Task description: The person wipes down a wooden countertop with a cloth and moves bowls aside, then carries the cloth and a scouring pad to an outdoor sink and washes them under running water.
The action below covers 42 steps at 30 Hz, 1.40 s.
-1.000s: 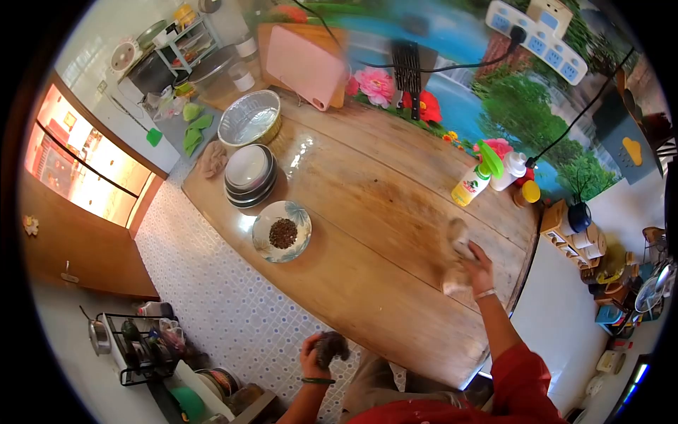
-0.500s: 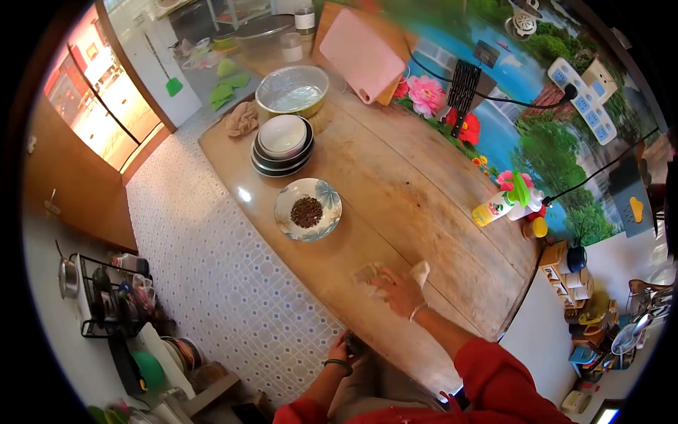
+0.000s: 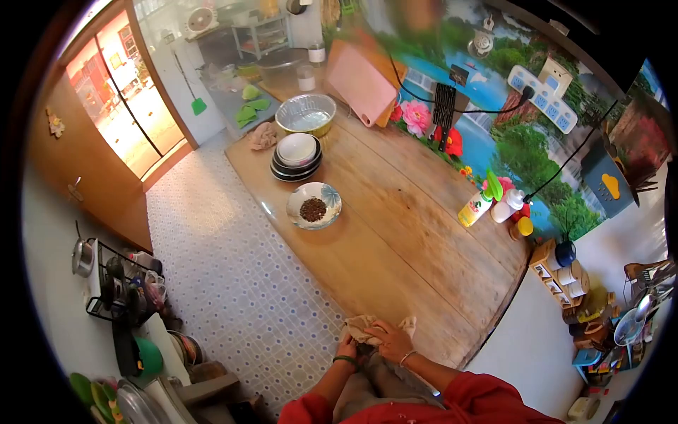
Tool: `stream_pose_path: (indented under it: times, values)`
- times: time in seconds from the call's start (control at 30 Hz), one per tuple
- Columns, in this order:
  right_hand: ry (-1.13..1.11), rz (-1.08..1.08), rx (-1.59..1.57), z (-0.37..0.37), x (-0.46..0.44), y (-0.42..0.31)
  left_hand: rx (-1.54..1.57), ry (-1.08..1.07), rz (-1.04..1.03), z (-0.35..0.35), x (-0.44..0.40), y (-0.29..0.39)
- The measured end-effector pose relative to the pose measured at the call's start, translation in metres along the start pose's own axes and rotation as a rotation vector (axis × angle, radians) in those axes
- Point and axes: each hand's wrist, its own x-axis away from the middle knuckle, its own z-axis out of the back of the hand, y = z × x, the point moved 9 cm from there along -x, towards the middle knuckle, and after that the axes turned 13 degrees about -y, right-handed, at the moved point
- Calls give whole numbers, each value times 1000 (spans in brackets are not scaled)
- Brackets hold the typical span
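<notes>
A crumpled tan cloth [image 3: 361,327] lies at the near edge of the wooden table [image 3: 417,254]. My right hand [image 3: 393,342] is closed on it, with folds showing on both sides of the fingers. Close beside it, just off the edge, my left hand [image 3: 345,348] is closed around something dark, mostly hidden by the hands and cloth. Farther up the table sits a leaf-patterned bowl [image 3: 333,198] with small dark brown pieces [image 3: 313,209] in it.
Behind the patterned bowl are stacked bowls [image 3: 296,150], a foil-lined basin [image 3: 305,113] and a bunched brown cloth [image 3: 263,136]. A green-topped spray bottle [image 3: 474,208] and a white bottle [image 3: 507,205] stand along the wall. A pink cutting board [image 3: 364,88] leans there too.
My right hand has drawn the cloth back across the table to the near edge, beside my left hand. The camera view has shifted a little.
</notes>
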Motion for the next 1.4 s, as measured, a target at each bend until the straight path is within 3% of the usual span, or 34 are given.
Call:
stream_pose_path:
  times: [0.17, 0.23, 0.37, 0.43, 0.53, 0.63, 0.7, 0.8, 0.83, 0.9, 0.93, 0.97, 1.03, 1.07, 1.2, 1.27, 1.33, 1.37, 1.4]
  values:
    - [-46, 23, -340, -28, -2, 9, 161, -154, -154, -5, 24, 15]
    - [-237, -232, -816, -49, -3, 15, 218, -171, -188, -9, 53, 33]
    - [-183, -188, -1082, -36, -33, -11, 333, -297, -161, 15, 60, 58]
    - [-288, -334, -1684, -43, -41, -49, 293, -286, -199, 6, 90, 87]
    - [-355, -325, -1840, -66, -75, -64, 179, -271, -331, 22, 120, 134]
    - [-410, -306, -1881, -84, -109, -90, 233, -179, -355, 82, 142, 165]
    - [-373, -397, -1903, -114, -134, -84, 583, -258, -322, 122, 148, 181]
    - [-304, -555, -1908, -137, -172, -96, 494, -129, -390, 120, 207, 245]
    - [-274, -628, -1888, -143, -178, -103, 491, -132, -378, 154, 206, 248]
    - [-281, -600, -1907, -152, -207, -116, 577, -300, -452, 231, 205, 255]
    - [-300, -561, -1922, -154, -222, -130, 570, -131, -454, 197, 233, 290]
    - [-282, -557, -1932, -155, -231, -137, 560, -137, -440, 206, 238, 304]
    - [-11, -622, -1800, -123, -243, -147, 363, -119, -445, 229, 245, 333]
    - [-119, -663, -1919, -122, -248, -155, 353, -120, -429, 235, 245, 344]
    - [218, -540, -1759, -73, -259, -89, 194, -280, -427, 229, 220, 391]
    - [402, -368, -1681, -31, -253, -65, 105, -347, -413, 210, 193, 407]
    - [560, -304, -1498, 16, -237, -48, 76, -463, -376, 182, 158, 418]
    - [736, -386, -1283, 30, -222, -15, 124, -517, -335, 171, 139, 421]
    - [897, -464, -1058, 46, -208, 5, 279, -319, -292, 191, 124, 414]
